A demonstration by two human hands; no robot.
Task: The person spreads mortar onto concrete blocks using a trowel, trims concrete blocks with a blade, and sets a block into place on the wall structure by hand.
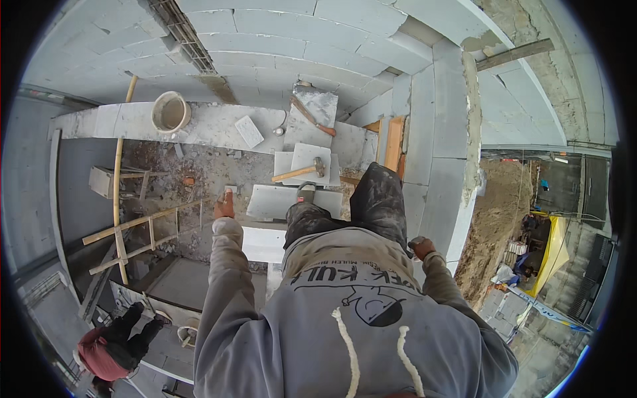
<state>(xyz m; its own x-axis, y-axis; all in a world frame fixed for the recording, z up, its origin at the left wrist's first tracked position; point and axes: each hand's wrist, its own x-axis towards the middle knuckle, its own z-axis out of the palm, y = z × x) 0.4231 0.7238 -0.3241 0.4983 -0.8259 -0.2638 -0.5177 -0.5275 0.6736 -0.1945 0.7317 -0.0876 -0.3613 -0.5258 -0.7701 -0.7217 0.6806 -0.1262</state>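
Observation:
My left hand [224, 207] is held out over the drop left of the stacked white blocks. Its fingers are curled, with a small pale piece [230, 189] at their tips. Low by my right side, my right hand [421, 248] has its fingers bent inward beside the light block wall [417, 159]; whether they grip anything is hidden. Ahead of my legs, a hammer [296, 174] with a wooden handle lies on a white block [309, 154]. Farther off, a second wooden-handled tool [313, 118] rests on a dusty block.
A mortar-smeared bucket [170, 111] and a loose block [249, 131] stand on the pale ledge [113, 122]. Wooden poles and a ladder-like frame [142, 222] cross the left side. A person in a red top [103, 351] is lower left. Right of the wall lies dug earth [494, 219].

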